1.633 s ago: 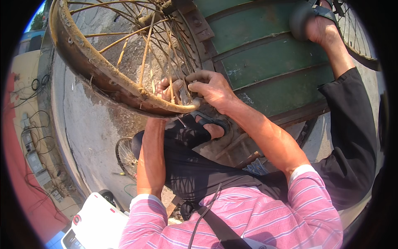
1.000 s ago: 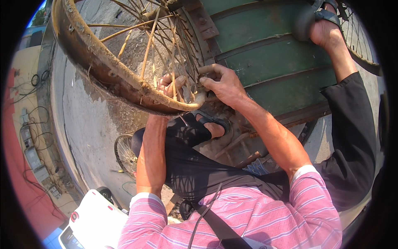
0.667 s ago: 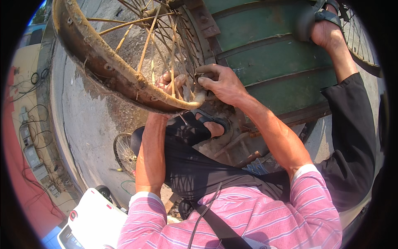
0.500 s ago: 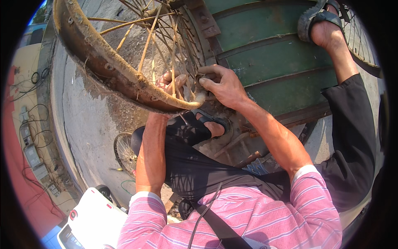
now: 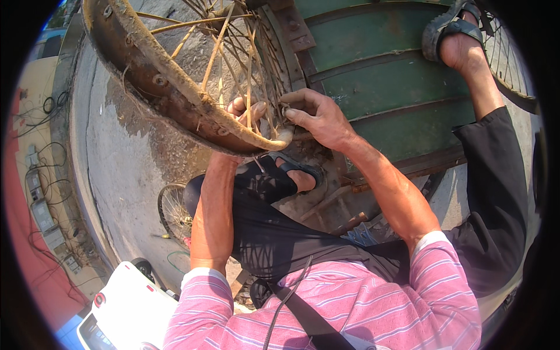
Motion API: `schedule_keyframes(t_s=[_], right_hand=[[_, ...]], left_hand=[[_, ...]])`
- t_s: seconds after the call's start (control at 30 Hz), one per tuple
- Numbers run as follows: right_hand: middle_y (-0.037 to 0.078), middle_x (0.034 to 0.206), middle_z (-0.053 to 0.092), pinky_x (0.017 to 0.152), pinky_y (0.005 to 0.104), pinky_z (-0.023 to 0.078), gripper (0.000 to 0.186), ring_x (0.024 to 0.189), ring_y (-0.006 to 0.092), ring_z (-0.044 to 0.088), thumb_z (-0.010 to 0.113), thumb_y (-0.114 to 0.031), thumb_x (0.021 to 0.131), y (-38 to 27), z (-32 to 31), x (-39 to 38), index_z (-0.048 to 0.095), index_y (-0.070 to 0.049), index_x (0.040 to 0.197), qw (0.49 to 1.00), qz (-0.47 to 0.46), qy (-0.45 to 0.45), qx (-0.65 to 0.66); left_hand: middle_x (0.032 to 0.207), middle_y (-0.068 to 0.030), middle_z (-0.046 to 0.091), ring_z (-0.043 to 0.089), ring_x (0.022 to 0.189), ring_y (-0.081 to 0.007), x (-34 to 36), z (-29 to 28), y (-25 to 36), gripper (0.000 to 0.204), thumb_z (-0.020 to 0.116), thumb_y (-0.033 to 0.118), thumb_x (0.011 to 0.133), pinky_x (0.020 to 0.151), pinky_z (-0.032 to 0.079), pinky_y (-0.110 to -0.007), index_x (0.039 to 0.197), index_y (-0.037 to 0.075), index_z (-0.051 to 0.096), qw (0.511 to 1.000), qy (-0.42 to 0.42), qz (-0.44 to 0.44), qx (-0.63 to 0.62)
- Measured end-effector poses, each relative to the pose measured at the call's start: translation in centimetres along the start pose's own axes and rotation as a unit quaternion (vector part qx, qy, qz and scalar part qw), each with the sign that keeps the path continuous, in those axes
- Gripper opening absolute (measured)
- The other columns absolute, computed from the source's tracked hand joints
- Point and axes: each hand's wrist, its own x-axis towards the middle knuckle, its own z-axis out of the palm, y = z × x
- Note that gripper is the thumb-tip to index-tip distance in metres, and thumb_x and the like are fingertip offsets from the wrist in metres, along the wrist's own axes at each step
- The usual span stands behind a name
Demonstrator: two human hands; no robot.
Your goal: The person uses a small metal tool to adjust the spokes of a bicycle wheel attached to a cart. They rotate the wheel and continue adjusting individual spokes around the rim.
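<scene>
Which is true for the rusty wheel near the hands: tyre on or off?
Off, on the visible part: the wheel rim is bare, and spoke ends show along its outer channel.

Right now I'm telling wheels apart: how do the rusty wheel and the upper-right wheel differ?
The rusty wheel has a bare rim; the upper-right wheel wears a dark tyre.
The rusty wheel's spokes look thick and brown, the upper-right wheel's thin and dark.
The left hand is at the rusty wheel; a sandalled foot is by the upper-right wheel.
Both have spokes.
</scene>
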Motion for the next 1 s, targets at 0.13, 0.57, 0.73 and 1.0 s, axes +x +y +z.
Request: schedule_keyframes(t_s=[0.13,0.57,0.73,1.0], right_hand=[[0.010,0.112,0.076,0.090,0.0349,0.057,0.037,0.100,0.0171,0.071,0.073,-0.023,0.098,-0.5,0.2,-0.2,0.071,-0.002,0.128,1.000,0.000,-0.002,-0.028],[0.011,0.120,0.075,0.098,0.0358,0.055,0.042,0.113,0.0200,0.070,0.076,-0.028,0.097,-0.3,0.9,0.0,0.071,-0.001,0.129,0.997,0.062,0.014,0.048],[0.010,0.121,0.072,0.085,0.0351,0.066,0.045,0.106,0.0161,0.070,0.076,-0.018,0.100,-0.1,0.9,0.1,0.063,0.002,0.139,0.997,0.065,0.005,0.028],[0.016,0.112,0.076,0.084,0.0348,0.060,0.042,0.098,0.0179,0.073,0.075,-0.020,0.098,-2.2,1.5,-0.6,0.069,0.008,0.130,0.981,-0.087,0.044,-0.167]], left_hand=[[0.083,0.0051,0.068,0.061,0.069,-0.0052,-0.2,0.2,0.2,0.009,0.079,0.009,0.098,0.057,0.049,-0.023,0.099,0.013,0.071,1.000,0.002,0.012,-0.002],[0.082,0.0030,0.067,0.057,0.065,-0.0053,-0.3,0.4,0.3,0.009,0.077,0.013,0.099,0.054,0.043,-0.023,0.100,0.009,0.070,1.000,0.002,0.022,0.003],[0.086,0.0008,0.071,0.065,0.073,-0.0088,0.0,0.1,-0.1,0.010,0.077,0.007,0.099,0.059,0.053,-0.026,0.098,0.013,0.068,0.999,-0.023,0.021,-0.038],[0.081,0.0042,0.062,0.051,0.062,-0.0013,-0.2,1.2,-0.3,0.009,0.074,0.007,0.100,0.050,0.036,-0.020,0.100,0.008,0.065,0.998,-0.011,0.047,-0.050]])
